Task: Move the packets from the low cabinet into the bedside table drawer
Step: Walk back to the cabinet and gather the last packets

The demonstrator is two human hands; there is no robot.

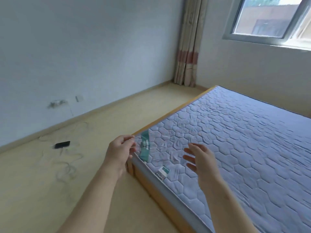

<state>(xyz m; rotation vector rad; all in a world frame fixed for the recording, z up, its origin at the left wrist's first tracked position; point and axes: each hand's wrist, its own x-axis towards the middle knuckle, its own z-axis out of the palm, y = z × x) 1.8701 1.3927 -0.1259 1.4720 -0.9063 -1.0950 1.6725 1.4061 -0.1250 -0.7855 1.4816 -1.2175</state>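
My left hand (120, 151) pinches a clear plastic packet (145, 146) with a teal printed band, holding it up over the near corner of the mattress. My right hand (200, 158) hovers to the right of the packet with fingers spread and straight, holding nothing. Neither the low cabinet nor the bedside table is in view.
A bare quilted mattress (235, 140) on a wooden frame fills the right side; a small label (164, 170) lies near its edge. On the floor to the left lie a black device (62, 144) and loose cables (67, 165). A curtain (188, 47) and a window (272, 17) stand beyond.
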